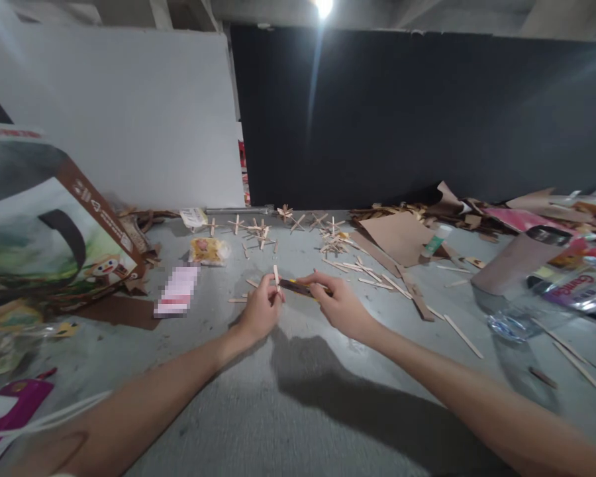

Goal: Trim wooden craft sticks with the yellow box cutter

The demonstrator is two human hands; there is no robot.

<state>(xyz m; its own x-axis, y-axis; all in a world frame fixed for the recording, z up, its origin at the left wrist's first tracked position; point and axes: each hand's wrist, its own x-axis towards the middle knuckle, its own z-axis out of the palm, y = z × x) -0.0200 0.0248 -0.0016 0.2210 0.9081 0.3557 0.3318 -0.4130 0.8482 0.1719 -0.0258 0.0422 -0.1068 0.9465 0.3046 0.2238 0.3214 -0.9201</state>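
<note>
At the centre of the frame, the left hand (261, 309) pinches a wooden craft stick (277, 277) upright; just right of it, the right hand (342, 306) grips a utility knife (298, 287) pointing left at the stick.

"What does your worktop (203, 411) carry?"

"On your right, loose wooden sticks (463, 336) lie near a sheet of brown cardboard (397, 237), with a pinkish tumbler (514, 262) farther over."

"And on your left?"

"A yellow packet (206, 252), a blurred pink-and-white slip (179, 289) and a large printed bag (17, 232)."
</note>
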